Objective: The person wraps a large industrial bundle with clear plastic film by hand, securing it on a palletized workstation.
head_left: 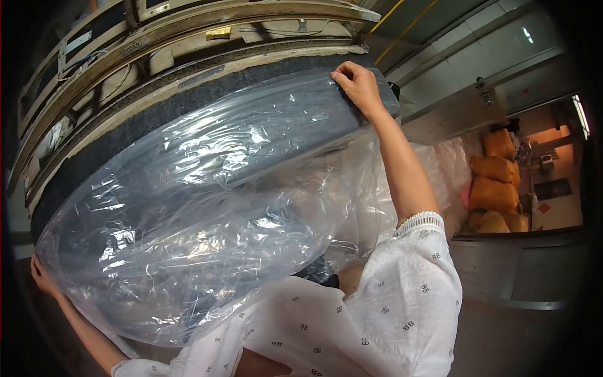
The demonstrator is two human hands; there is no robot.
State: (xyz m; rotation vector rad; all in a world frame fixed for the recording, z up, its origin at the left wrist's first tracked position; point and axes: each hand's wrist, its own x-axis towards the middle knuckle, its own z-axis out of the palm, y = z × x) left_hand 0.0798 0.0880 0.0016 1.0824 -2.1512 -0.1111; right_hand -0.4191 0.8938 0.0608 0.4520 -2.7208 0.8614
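A large dark grey padded panel [207, 135] lies across the view, partly inside a big clear plastic bag [188, 251]. My right hand [355, 83] grips the plastic at the panel's far right corner, fingers closed on it. At the lower left, my left hand [43, 276] holds the bag's edge against the panel's other end; part of that hand is hidden by the plastic. The loose bag hangs down over my lap and white patterned sleeves.
Behind the panel stands a stack of wooden frames [188, 38] with upholstered parts. To the right are a grey counter edge [521, 251], several filled orange sacks [496, 188] and a tiled floor [465, 56] with yellow lines.
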